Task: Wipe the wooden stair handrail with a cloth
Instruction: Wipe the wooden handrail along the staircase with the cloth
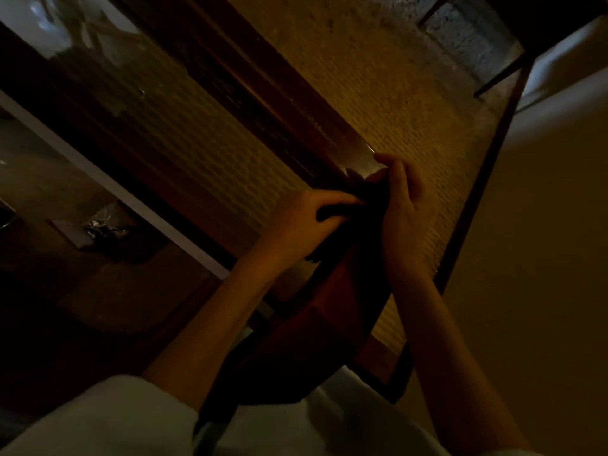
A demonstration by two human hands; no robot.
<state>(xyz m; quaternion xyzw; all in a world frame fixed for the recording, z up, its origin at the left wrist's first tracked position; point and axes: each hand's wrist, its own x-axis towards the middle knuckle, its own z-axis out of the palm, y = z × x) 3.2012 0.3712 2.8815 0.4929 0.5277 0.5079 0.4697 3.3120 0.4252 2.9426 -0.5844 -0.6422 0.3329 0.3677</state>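
1. a pale wall point(543, 258) fills the right side, from near to far, plain and dim.
2. a ribbed yellowish surface point(411, 103) lies between that wall and the rail, bounded on its right by a thin dark frame point(487, 179). a similar ribbed stretch shows on the rail's left side.
3. the wooden handrail point(296, 126) runs on a slant from the far left to the near middle. it is dark brown, with a bright sheen just beyond the hands.
4. a white sleeve point(115, 416) crosses the near edge, and two bare forearms reach from there up to the rail.
5. the right hand point(404, 205) lies on the right side of the rail. its fingers are bent in over the rail's edge and onto the cloth, with one fingertip touching the shiny wood.
6. the left hand point(306, 222) comes in from the left. its fingers and thumb are curled narrowly, pinching a fold of the cloth between them.
7. the cloth point(365, 199) is very dark and bunched on top of the handrail between the two hands, touching both. its edges are hard to tell from the shadow.
8. far down on the left sits a small flat tray-like shape point(75, 232) with something glinting on it. i cannot tell what that is.
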